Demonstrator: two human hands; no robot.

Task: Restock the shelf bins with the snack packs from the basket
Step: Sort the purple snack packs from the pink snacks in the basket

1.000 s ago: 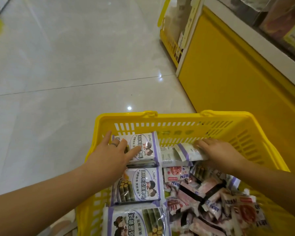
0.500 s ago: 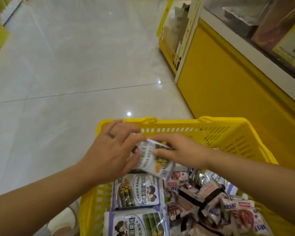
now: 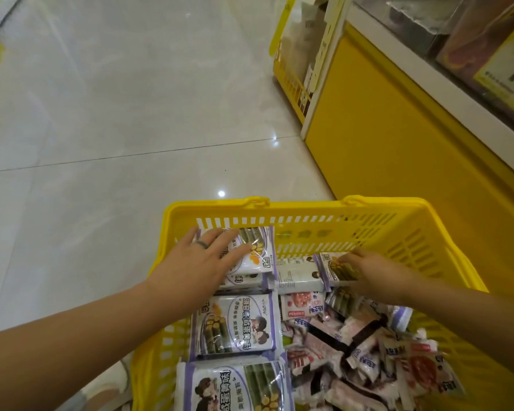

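The snack packs (image 3: 235, 324) lie heaped in the yellow basket (image 3: 309, 207) in the lower middle of the frame, with larger ones stacked along its left side and small ones loose on the right. The left hand (image 3: 202, 262) lies flat, fingers straight, on the top pack (image 3: 255, 250) of the far stack, while the right hand (image 3: 374, 272) seems to pinch a small pack (image 3: 333, 269) near the basket's far wall. To my eye the sound way is to let the left hand steady the stack, take the small pack firmly by its sealed edge, and lift it clear toward the yellow shelf (image 3: 398, 129) on the right, whose bins (image 3: 413, 22) show in the upper right corner.
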